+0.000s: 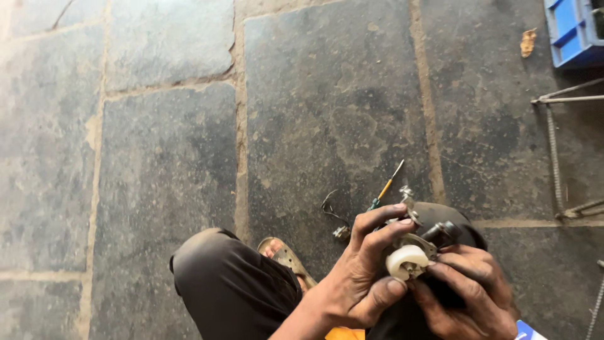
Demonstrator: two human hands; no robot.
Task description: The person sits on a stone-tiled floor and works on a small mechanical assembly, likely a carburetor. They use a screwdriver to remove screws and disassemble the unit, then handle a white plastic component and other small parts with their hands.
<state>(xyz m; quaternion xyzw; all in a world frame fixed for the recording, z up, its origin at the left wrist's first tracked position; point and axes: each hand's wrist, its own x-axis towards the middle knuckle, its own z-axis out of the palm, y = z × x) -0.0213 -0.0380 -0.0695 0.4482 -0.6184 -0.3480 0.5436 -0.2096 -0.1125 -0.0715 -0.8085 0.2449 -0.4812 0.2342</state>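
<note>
Both hands meet low in the head view, over my right knee. My left hand point(362, 274) wraps its fingers around a small metal mechanical part point(415, 242) with a white round plastic piece point(406, 260) at its front. My right hand point(469, 293) grips the same part from the right and below, by a dark knob point(443, 233). A metal tab point(409, 198) sticks up from the top of the part.
A small screwdriver point(387, 187) with an orange and green handle lies on the grey stone floor point(327, 107) beyond my hands, beside a bent wire clip point(331, 208). A blue plastic crate point(576, 31) and a metal rod frame point(557, 145) stand at the right.
</note>
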